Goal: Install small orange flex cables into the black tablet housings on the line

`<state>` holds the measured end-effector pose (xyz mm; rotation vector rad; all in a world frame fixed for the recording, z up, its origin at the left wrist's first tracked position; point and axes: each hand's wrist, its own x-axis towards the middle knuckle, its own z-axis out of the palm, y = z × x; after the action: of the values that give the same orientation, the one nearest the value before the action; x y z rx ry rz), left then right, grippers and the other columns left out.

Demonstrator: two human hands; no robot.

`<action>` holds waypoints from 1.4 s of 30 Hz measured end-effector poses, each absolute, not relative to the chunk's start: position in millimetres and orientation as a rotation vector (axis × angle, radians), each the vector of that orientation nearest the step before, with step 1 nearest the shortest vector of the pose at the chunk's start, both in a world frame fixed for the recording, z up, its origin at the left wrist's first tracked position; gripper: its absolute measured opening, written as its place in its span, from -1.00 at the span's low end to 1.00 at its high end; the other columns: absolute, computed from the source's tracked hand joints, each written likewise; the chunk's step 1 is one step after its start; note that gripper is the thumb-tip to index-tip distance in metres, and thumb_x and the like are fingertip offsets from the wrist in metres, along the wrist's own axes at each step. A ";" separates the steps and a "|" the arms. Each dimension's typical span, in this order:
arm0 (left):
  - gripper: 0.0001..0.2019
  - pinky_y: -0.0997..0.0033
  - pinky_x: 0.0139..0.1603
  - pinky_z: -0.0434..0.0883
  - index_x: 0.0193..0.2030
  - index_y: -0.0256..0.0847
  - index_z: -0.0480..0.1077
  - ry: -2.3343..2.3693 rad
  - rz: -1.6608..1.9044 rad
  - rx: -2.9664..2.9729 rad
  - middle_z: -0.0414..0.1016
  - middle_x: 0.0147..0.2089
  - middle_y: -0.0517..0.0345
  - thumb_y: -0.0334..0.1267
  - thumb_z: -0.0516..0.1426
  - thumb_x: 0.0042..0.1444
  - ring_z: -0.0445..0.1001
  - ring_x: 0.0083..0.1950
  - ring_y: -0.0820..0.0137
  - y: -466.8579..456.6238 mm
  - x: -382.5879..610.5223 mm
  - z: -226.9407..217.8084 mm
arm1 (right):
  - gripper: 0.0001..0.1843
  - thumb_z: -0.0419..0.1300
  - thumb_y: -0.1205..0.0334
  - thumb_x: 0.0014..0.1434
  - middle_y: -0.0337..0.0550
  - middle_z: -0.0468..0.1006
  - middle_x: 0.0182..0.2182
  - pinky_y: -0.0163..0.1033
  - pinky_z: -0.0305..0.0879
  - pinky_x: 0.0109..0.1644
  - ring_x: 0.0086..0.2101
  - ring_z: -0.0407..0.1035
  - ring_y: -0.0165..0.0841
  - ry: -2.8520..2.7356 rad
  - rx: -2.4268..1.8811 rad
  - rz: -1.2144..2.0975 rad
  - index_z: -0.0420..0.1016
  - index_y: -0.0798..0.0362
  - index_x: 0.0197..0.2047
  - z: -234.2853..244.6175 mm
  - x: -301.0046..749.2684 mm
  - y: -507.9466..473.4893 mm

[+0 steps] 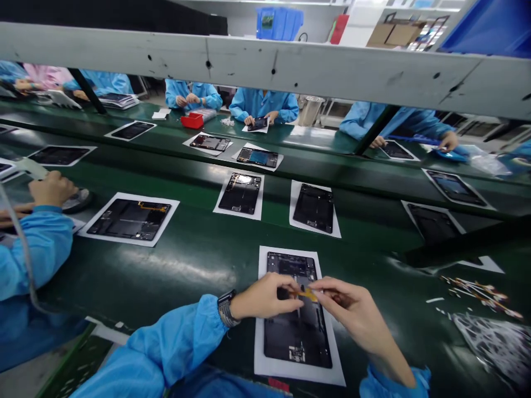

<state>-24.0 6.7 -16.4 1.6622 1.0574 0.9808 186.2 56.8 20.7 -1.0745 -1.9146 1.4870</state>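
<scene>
My left hand (267,297), with a dark watch at its wrist, pinches one end of a small orange flex cable (307,294). The other end sits between the thumb and fingertips of my right hand (352,310). Both hands hover above a black tablet housing (292,340), which lies open side up, long side running away from me. Its middle is partly hidden by my fingers. Beneath the housing is a white sheet (265,371) on the green bench.
More housings on sheets lie ahead, one (239,193) and another (314,207) on the belt, one (129,219) to the left. Loose flex cables (477,293) and a pile of white strips (493,342) are at right. A co-worker's hand (52,188) is at left; a beam (265,66) crosses above.
</scene>
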 end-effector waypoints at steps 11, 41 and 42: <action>-0.77 0.14 0.15 0.33 0.05 -0.33 0.34 1.514 1.030 2.541 0.52 -0.20 0.03 -0.47 0.00 0.30 0.47 -0.12 0.35 -21.5 -44.3 -47.2 | -0.67 0.25 -0.02 0.16 -0.11 0.58 -0.36 -0.27 0.23 -0.34 -0.41 0.35 -0.34 -1.941 -1.144 1.395 0.60 0.06 -0.18 -1.4 158.1 88.9; -0.76 0.46 -0.24 0.48 -0.02 -0.28 0.39 1.498 0.916 2.593 0.56 -0.21 0.09 -0.39 -0.09 0.39 0.57 -0.25 0.43 -5.3 -50.2 -75.1 | -0.63 0.47 0.03 -0.13 -0.23 0.50 -0.46 -0.30 0.08 -0.40 -0.40 0.41 -0.30 -2.843 -1.562 0.770 0.39 0.01 -0.46 -24.0 69.2 171.4; -0.76 0.46 -0.24 0.48 -0.02 -0.28 0.38 1.488 0.926 2.591 0.57 -0.20 0.08 -0.39 -0.09 0.39 0.57 -0.25 0.42 -5.0 -51.0 -74.7 | -0.62 0.47 -0.01 -0.12 -0.22 0.51 -0.45 -0.29 0.08 -0.39 -0.38 0.42 -0.28 -2.857 -1.560 0.731 0.39 0.00 -0.43 -22.8 70.3 169.2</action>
<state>-51.0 -5.0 -74.7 2.5910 1.4878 0.9260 70.3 169.2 -22.8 -1.5601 -2.8570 0.7307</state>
